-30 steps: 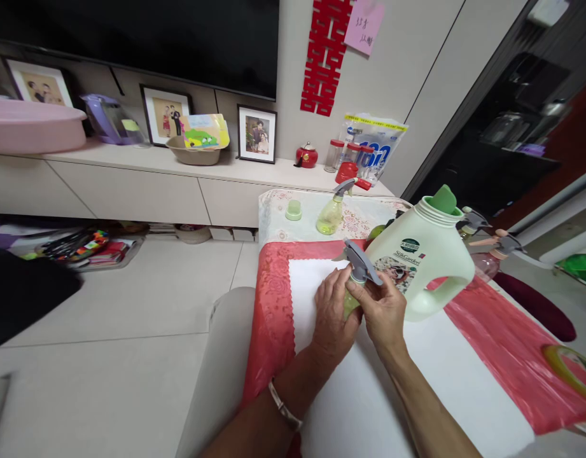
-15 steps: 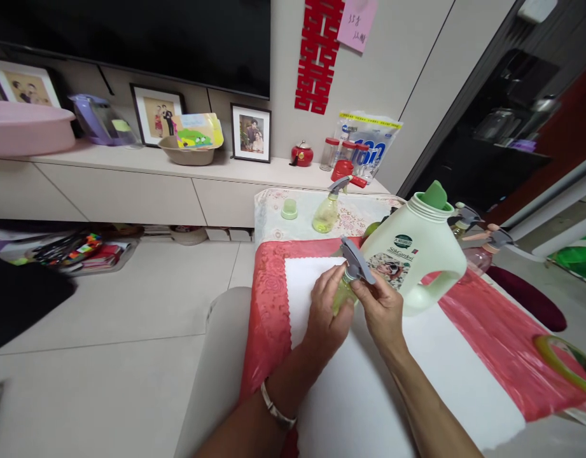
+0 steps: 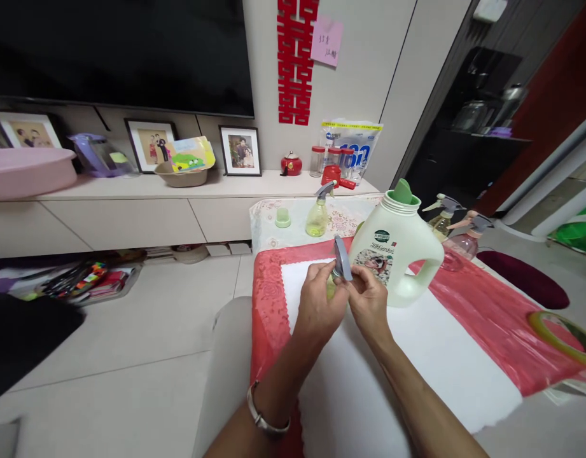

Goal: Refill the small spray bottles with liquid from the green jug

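A small spray bottle with a grey trigger head (image 3: 341,259) is held above the white sheet (image 3: 431,362). My left hand (image 3: 320,304) wraps round its yellow-green body, most of which the fingers hide. My right hand (image 3: 370,298) is closed at the bottle's neck, just under the trigger head; its exact fingertip contact is partly hidden. Right beside the hands stands a large pale green detergent jug (image 3: 403,245), its mouth uncapped and showing a green spout. Behind them, another spray bottle (image 3: 317,218) with yellow-green liquid stands upright near a green cap (image 3: 282,218).
A red cover (image 3: 268,299) lies under the white sheet. At the right stand two more spray bottles, one yellowish (image 3: 442,222) and one pink (image 3: 464,243). A tape roll (image 3: 536,326) lies at the right edge. Jars and a white bag (image 3: 364,143) stand on the cabinet behind.
The view has shifted somewhat. In my hands the spray bottle's trigger head has turned, and my right fingers have moved in closer to the neck and to my left hand.
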`<control>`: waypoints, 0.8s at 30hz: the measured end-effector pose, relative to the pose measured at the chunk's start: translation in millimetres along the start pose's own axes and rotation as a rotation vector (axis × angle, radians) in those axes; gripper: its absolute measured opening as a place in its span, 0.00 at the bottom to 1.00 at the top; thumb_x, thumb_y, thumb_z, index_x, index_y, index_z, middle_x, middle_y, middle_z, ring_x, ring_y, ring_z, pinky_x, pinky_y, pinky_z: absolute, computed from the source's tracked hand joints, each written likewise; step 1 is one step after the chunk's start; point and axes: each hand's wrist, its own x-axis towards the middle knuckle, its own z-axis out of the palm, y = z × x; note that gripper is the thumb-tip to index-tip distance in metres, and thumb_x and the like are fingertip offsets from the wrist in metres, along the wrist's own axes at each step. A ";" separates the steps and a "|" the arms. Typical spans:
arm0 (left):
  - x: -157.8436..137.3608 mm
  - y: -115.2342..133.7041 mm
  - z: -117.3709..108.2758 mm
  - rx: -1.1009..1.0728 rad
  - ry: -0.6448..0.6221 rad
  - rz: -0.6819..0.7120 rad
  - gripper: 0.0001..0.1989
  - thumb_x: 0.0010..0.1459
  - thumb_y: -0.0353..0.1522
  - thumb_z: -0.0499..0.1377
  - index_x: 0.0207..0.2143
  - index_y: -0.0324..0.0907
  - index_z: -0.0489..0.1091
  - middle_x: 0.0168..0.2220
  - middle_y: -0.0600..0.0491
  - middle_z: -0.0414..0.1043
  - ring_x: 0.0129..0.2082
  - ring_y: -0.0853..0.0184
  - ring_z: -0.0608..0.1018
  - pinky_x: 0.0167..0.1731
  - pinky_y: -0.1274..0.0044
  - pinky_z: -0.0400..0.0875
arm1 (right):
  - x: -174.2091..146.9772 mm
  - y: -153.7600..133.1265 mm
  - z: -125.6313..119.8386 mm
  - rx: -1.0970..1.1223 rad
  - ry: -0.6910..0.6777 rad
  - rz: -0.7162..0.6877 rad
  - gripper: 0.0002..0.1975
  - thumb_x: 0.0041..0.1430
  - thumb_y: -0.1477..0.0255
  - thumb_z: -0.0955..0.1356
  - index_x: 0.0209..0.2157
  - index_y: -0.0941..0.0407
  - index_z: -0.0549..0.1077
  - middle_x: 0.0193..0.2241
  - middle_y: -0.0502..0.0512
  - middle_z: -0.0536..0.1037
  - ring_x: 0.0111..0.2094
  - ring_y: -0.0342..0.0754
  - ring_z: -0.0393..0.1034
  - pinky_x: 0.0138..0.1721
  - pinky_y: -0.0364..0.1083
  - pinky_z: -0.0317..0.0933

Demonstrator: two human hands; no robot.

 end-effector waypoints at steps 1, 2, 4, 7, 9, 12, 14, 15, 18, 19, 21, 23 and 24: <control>-0.7 4.4 0.8 0.014 0.002 -0.023 0.22 0.53 0.23 0.58 0.52 0.39 0.72 0.48 0.45 0.71 0.52 0.58 0.76 0.57 0.66 0.69 | -0.5 0.8 1.4 0.005 0.008 0.006 0.16 0.53 0.62 0.73 0.40 0.56 0.74 0.39 0.55 0.79 0.40 0.49 0.75 0.46 0.49 0.71; -1.1 8.4 2.0 0.024 0.008 -0.046 0.22 0.53 0.23 0.60 0.51 0.39 0.72 0.47 0.45 0.70 0.51 0.59 0.76 0.56 0.67 0.70 | -1.2 1.8 2.7 0.005 0.019 0.011 0.16 0.52 0.62 0.73 0.39 0.56 0.73 0.39 0.55 0.79 0.39 0.49 0.76 0.45 0.49 0.71; -1.1 14.1 5.9 0.034 0.032 -0.091 0.19 0.52 0.25 0.63 0.48 0.40 0.73 0.45 0.46 0.68 0.46 0.60 0.77 0.50 0.69 0.73 | -2.7 3.8 4.6 -0.016 0.054 0.021 0.17 0.50 0.63 0.74 0.39 0.57 0.72 0.38 0.56 0.79 0.39 0.50 0.75 0.45 0.50 0.70; 2.1 16.4 13.5 0.040 0.116 -0.133 0.13 0.52 0.27 0.66 0.42 0.40 0.74 0.42 0.49 0.67 0.40 0.62 0.77 0.43 0.72 0.74 | -4.3 6.7 6.7 -0.056 0.115 0.034 0.18 0.47 0.64 0.75 0.38 0.57 0.71 0.36 0.55 0.78 0.38 0.50 0.74 0.45 0.51 0.69; 5.2 14.5 17.8 0.051 0.176 -0.134 0.11 0.51 0.26 0.67 0.39 0.41 0.74 0.39 0.50 0.67 0.38 0.63 0.77 0.40 0.73 0.73 | -4.2 8.9 8.2 -0.059 0.138 0.041 0.20 0.46 0.63 0.75 0.39 0.57 0.70 0.37 0.56 0.77 0.39 0.51 0.73 0.46 0.52 0.69; 7.9 9.4 19.8 0.066 0.205 -0.113 0.09 0.51 0.25 0.67 0.36 0.41 0.75 0.36 0.52 0.67 0.37 0.62 0.76 0.37 0.73 0.71 | -3.4 12.1 9.7 -0.029 0.132 0.043 0.23 0.43 0.63 0.76 0.40 0.56 0.69 0.40 0.57 0.76 0.42 0.52 0.74 0.49 0.53 0.68; 7.5 5.5 18.8 0.063 0.212 -0.088 0.10 0.51 0.24 0.67 0.37 0.42 0.74 0.37 0.52 0.69 0.39 0.61 0.76 0.39 0.72 0.70 | -3.8 13.2 8.6 0.003 0.100 0.043 0.24 0.43 0.63 0.76 0.40 0.56 0.68 0.41 0.57 0.75 0.44 0.53 0.74 0.52 0.54 0.68; 6.8 3.2 18.1 0.045 0.220 -0.070 0.11 0.52 0.24 0.66 0.38 0.43 0.73 0.38 0.52 0.71 0.40 0.61 0.76 0.41 0.72 0.70 | -4.5 13.1 7.2 0.022 0.076 0.043 0.23 0.44 0.63 0.75 0.41 0.56 0.68 0.42 0.57 0.75 0.46 0.53 0.73 0.53 0.54 0.68; 4.0 -5.2 17.0 -0.039 0.233 -0.021 0.12 0.52 0.24 0.66 0.39 0.43 0.72 0.40 0.51 0.74 0.43 0.60 0.76 0.45 0.69 0.69 | -8.7 11.7 -0.9 0.082 -0.008 0.057 0.22 0.48 0.62 0.74 0.43 0.56 0.69 0.45 0.59 0.75 0.51 0.53 0.72 0.57 0.54 0.67; 3.2 -8.4 17.2 -0.065 0.229 -0.010 0.12 0.52 0.24 0.65 0.38 0.43 0.71 0.39 0.51 0.75 0.43 0.60 0.77 0.46 0.69 0.69 | -10.3 11.2 -4.4 0.097 -0.035 0.068 0.23 0.49 0.61 0.73 0.45 0.56 0.70 0.47 0.59 0.75 0.53 0.54 0.72 0.58 0.54 0.66; 2.0 -14.4 18.4 -0.100 0.213 -0.001 0.10 0.53 0.25 0.65 0.38 0.44 0.71 0.39 0.52 0.76 0.43 0.60 0.77 0.46 0.69 0.70 | -12.9 11.0 -11.2 0.116 -0.076 0.101 0.24 0.53 0.59 0.72 0.49 0.56 0.73 0.52 0.60 0.74 0.56 0.55 0.70 0.61 0.56 0.63; 1.5 -19.2 20.0 -0.132 0.202 0.000 0.10 0.54 0.26 0.65 0.39 0.45 0.72 0.39 0.52 0.76 0.42 0.60 0.78 0.46 0.68 0.72 | -13.7 11.9 -15.9 0.124 -0.093 0.138 0.25 0.57 0.55 0.70 0.52 0.55 0.75 0.56 0.60 0.73 0.59 0.56 0.66 0.64 0.58 0.58; 1.5 -21.1 20.8 -0.147 0.200 -0.001 0.10 0.54 0.27 0.65 0.39 0.45 0.72 0.39 0.52 0.77 0.42 0.60 0.78 0.46 0.68 0.72 | -13.3 12.5 -17.0 0.125 -0.095 0.153 0.26 0.58 0.53 0.69 0.52 0.55 0.76 0.57 0.60 0.72 0.61 0.56 0.65 0.66 0.59 0.56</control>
